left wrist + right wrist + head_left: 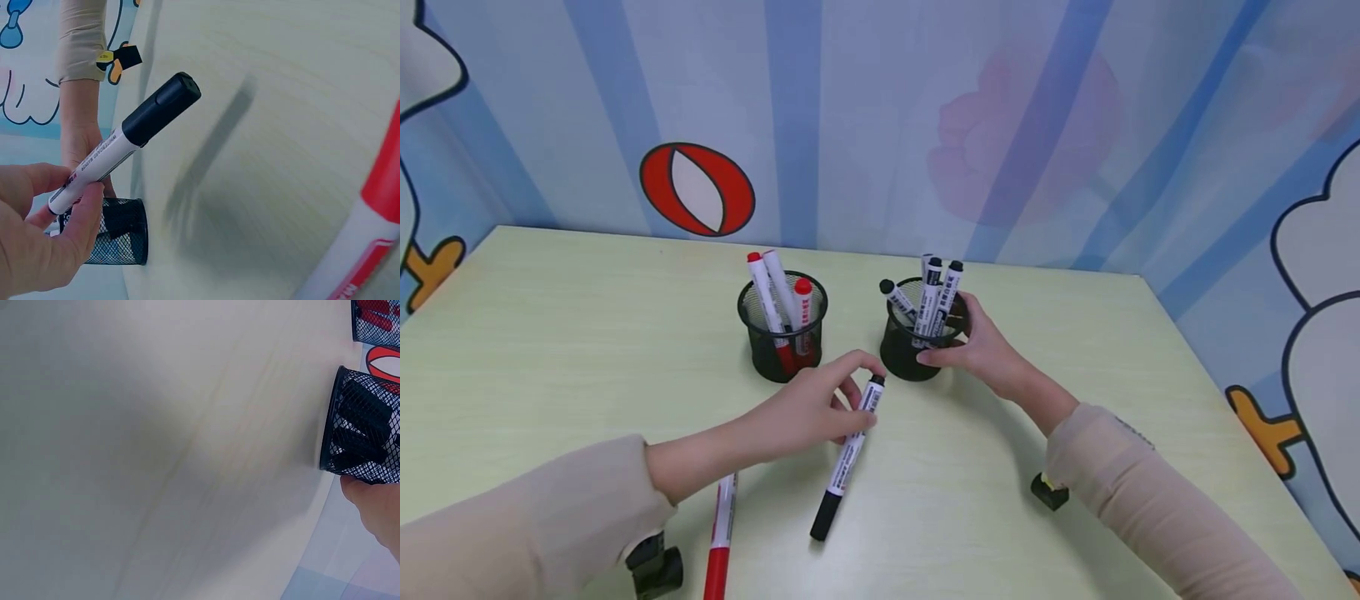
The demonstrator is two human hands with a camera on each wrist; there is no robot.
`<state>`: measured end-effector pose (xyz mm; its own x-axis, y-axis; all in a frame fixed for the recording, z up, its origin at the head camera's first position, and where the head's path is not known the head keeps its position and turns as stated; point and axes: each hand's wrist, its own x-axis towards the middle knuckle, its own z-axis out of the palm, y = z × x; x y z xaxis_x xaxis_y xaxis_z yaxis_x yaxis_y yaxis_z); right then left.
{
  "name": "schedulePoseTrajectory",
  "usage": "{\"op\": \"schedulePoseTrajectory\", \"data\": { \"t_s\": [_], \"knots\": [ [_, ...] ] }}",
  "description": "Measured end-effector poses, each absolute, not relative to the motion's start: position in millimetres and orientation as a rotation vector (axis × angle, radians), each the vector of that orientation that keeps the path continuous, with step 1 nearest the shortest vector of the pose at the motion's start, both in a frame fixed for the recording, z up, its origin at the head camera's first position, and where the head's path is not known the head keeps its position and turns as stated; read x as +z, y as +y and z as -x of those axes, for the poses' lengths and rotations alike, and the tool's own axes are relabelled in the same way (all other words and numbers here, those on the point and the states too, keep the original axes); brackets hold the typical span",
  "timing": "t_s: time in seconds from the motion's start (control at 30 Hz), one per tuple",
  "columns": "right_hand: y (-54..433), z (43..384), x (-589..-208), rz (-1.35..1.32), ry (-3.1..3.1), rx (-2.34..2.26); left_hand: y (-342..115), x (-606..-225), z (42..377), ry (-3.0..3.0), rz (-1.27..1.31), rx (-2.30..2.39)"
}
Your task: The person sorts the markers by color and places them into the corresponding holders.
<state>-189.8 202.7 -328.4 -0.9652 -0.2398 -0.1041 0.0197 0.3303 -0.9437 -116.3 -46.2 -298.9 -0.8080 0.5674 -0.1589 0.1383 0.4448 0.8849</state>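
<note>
My left hand point(820, 404) pinches a black whiteboard marker point(847, 458) near its rear end, the capped end slanting down toward me. In the left wrist view the marker point(100, 159) is above the table, its shadow apart from it. With fingers and thumb about its right side, my right hand point(977, 354) grips a black mesh pen cup point(898, 354) that stands on the table. Several black markers point(928, 300) lean in that cup, caps down. The right wrist view shows the thumb against the cup point(362, 428).
Left of the gripped cup stands a second mesh cup point(763, 354) holding red markers point(767, 292). A loose red marker point(722, 525) lies near the front, partly hidden by the left sleeve. Behind the table point(1075, 333) hangs a patterned blue curtain point(880, 125).
</note>
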Motion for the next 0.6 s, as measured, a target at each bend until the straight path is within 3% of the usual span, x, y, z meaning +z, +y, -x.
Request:
{"op": "schedulePoseTrajectory", "data": {
  "t_s": [0.6],
  "knots": [
    [203.5,190.3,-328.2,0.238,2.344,-1.701,-18.9,-278.6,131.6,2.454,-0.899,1.383]
  ]
}}
